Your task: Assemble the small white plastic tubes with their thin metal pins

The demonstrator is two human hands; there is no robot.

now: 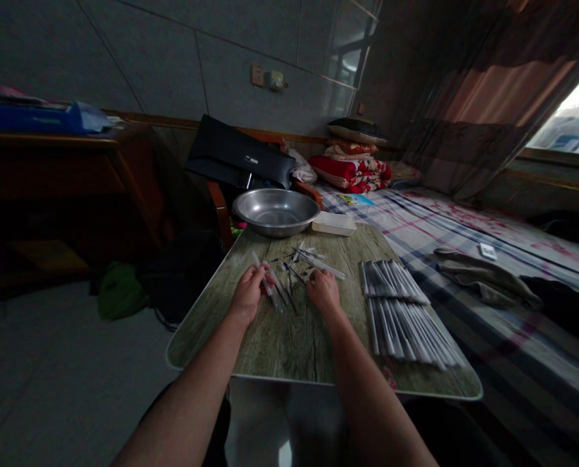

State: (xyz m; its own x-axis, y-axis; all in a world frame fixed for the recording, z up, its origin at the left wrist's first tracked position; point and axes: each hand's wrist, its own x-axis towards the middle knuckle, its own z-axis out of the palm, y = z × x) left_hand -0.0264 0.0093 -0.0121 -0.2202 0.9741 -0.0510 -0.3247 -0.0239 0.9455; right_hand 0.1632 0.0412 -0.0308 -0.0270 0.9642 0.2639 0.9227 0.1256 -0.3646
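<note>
Near the middle of the wood-look table (pixel 313 350), my left hand (pixel 248 293) is closed around a clear pen barrel (pixel 271 293) that slants down to the right. My right hand (pixel 324 290) is closed too, fingertips pinched low over the table. A thin dark stick (pixel 295 273), like a pen refill, reaches toward those fingertips; whether they grip it is unclear. Between and beyond my hands lie loose clear tubes (pixel 329 266) and several thin dark pieces. Two rows of pens, a far row (pixel 391 280) and a near row (pixel 410 334), lie side by side at the table's right.
A metal basin (pixel 277 211) and a shallow white tray (pixel 334 224) stand at the table's far edge. Behind is a chair bearing a black case (pixel 240 155). A bed with a plaid sheet (pixel 396 220) borders the right side; a wooden cabinet (pixel 65 168) stands left.
</note>
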